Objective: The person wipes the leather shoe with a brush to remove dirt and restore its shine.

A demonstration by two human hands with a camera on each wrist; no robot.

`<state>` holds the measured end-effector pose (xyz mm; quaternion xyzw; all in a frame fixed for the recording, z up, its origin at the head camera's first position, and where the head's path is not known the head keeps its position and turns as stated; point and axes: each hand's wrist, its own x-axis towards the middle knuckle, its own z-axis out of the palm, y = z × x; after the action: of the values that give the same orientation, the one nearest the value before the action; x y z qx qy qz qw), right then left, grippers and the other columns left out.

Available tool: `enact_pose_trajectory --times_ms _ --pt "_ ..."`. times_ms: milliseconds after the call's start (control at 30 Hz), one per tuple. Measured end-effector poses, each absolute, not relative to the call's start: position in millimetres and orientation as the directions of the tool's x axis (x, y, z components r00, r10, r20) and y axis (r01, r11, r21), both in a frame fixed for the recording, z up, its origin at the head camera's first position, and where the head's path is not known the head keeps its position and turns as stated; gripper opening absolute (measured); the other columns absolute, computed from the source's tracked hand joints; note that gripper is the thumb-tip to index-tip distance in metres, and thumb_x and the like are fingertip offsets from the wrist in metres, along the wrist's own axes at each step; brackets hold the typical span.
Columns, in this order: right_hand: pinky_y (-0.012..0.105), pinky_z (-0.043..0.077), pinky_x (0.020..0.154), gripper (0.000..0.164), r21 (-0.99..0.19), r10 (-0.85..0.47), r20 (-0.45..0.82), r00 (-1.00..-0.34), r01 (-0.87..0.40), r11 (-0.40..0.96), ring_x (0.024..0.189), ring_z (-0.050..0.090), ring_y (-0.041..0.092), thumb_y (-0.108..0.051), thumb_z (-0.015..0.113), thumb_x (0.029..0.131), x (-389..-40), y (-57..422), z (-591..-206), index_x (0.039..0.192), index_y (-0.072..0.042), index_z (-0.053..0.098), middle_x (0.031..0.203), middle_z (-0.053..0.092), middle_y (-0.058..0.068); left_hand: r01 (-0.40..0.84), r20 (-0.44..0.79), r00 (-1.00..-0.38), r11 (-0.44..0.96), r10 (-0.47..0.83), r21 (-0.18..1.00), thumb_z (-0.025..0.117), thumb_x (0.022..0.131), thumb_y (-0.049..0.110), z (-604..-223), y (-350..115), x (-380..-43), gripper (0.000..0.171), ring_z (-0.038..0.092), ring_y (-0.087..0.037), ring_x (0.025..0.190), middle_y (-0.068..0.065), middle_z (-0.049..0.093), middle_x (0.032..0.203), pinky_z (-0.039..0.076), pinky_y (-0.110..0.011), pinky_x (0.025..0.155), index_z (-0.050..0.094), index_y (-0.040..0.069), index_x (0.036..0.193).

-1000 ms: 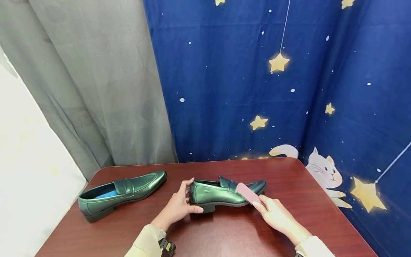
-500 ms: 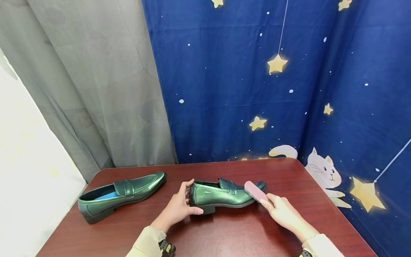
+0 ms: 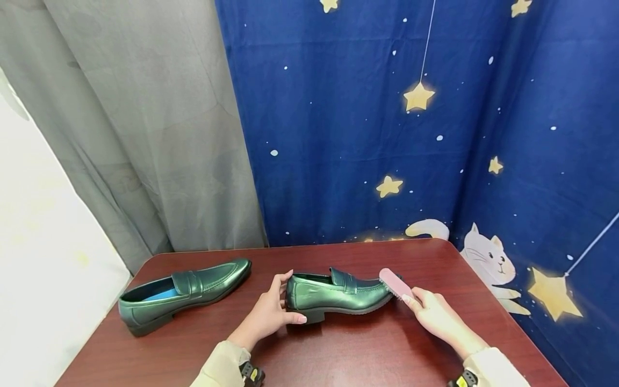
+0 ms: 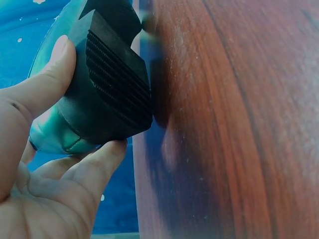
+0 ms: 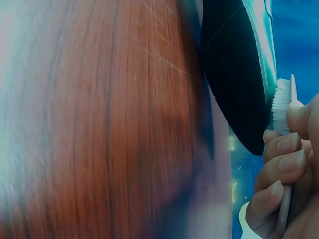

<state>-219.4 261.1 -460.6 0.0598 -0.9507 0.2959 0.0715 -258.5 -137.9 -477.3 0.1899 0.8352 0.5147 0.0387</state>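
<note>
A green metallic loafer (image 3: 329, 294) points its toe to the right at the middle of the table. My left hand (image 3: 267, 313) grips it round the heel, thumb at the near side and fingers behind. In the left wrist view the ridged black heel (image 4: 117, 79) is tipped a little off the tabletop. My right hand (image 3: 437, 318) holds a pink brush (image 3: 395, 282) by its handle. White bristles (image 5: 281, 102) meet the upper near the toe in the right wrist view; the brush hides part of the toe in the head view.
A matching green loafer (image 3: 188, 293) with a blue insole stands at the table's left, toe pointing to the back right. The reddish-brown table (image 3: 358, 355) ends at a grey curtain (image 3: 145, 134) and a blue star-patterned curtain (image 3: 338, 134).
My right hand has moved the brush rightward along the loafer, from near its strap to the toe. My left hand stays at the heel, and the other loafer has not moved.
</note>
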Motion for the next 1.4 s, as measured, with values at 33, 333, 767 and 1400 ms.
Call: enact_pose_trajectory --times_ms 33,333,767,1400 --pt "0.025 0.035 0.059 0.026 -0.547 -0.071 0.178 -0.982 -0.158 0.822 0.06 0.043 0.011 -0.027 0.062 0.101 -220 262 -461 0.079 -0.015 0.054 0.063 0.043 -0.004 0.277 0.13 -0.924 0.395 0.358 0.876 0.094 0.071 0.021 -478 -138 -258 0.109 0.067 -0.03 0.119 -0.02 0.049 0.151 0.057 -0.039 0.094 0.025 0.019 0.156" --pt "0.027 0.037 0.061 0.025 -0.523 -0.068 0.174 -0.982 -0.15 0.839 0.062 0.045 0.013 -0.026 0.061 0.101 -224 271 -463 0.08 -0.014 0.054 0.064 0.044 -0.003 0.279 0.135 -0.925 0.395 0.355 0.875 0.094 0.07 0.021 -479 -138 -258 0.11 0.068 -0.03 0.117 -0.02 0.05 0.151 0.057 -0.039 0.094 0.026 0.019 0.156" --pt "0.029 0.036 0.061 0.026 -0.509 -0.039 0.158 -0.987 -0.116 0.853 0.063 0.045 0.015 -0.028 0.06 0.102 -226 279 -461 0.081 -0.013 0.054 0.064 0.044 -0.001 0.274 0.129 -0.925 0.393 0.356 0.878 0.094 0.07 0.022 -479 -139 -258 0.11 0.068 -0.031 0.117 -0.021 0.05 0.151 0.057 -0.041 0.095 0.026 0.018 0.156" --pt "0.029 0.038 0.062 0.025 -0.528 -0.018 0.184 -0.983 -0.114 0.842 0.064 0.047 0.016 -0.027 0.059 0.102 -220 272 -468 0.083 -0.012 0.053 0.063 0.044 -0.001 0.264 0.119 -0.928 0.398 0.354 0.878 0.094 0.071 0.022 -478 -138 -259 0.11 0.067 -0.032 0.118 -0.021 0.048 0.151 0.057 -0.041 0.095 0.025 0.018 0.157"
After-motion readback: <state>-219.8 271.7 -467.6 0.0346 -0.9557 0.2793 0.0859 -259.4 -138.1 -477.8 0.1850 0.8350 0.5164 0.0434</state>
